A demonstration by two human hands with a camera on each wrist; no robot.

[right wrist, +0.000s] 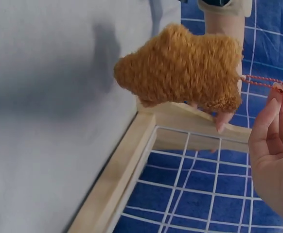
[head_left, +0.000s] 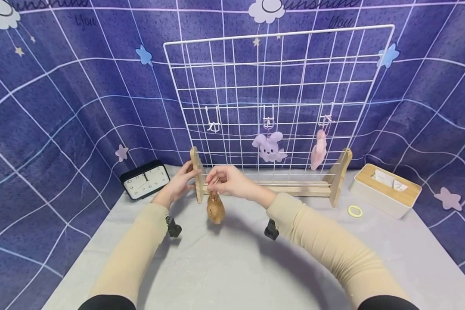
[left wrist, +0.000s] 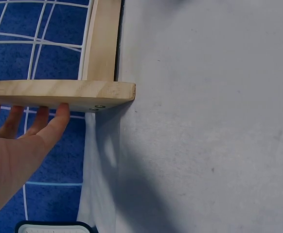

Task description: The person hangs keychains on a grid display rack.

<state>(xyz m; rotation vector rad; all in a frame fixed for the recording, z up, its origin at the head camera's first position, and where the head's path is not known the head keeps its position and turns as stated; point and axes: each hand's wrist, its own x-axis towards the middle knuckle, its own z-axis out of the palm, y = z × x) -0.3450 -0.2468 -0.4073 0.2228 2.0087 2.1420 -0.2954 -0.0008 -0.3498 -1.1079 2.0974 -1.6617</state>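
My right hand (head_left: 230, 183) pinches the thin red chain (right wrist: 263, 80) of a furry brown plush pendant (head_left: 215, 209) between thumb and fingertips. The pendant hangs from it above the table, in front of the rack's left end; the right wrist view shows its shaggy brown side (right wrist: 180, 68). My left hand (head_left: 181, 183) holds the left wooden side post (head_left: 196, 174) of a white wire grid rack (head_left: 279, 86). In the left wrist view, its fingers (left wrist: 59, 121) lie against the post's outer face. A white hook (head_left: 213, 126) carrying nothing sits on the grid above my hands.
A purple plush bunny (head_left: 270, 147) and a pink plush (head_left: 319, 150) hang from other hooks. Left of the rack stands a black-framed clock (head_left: 146, 180). To the right are a tissue box (head_left: 385, 189) and a yellow ring (head_left: 354, 211). A patterned blue curtain (head_left: 81, 150) hangs behind.
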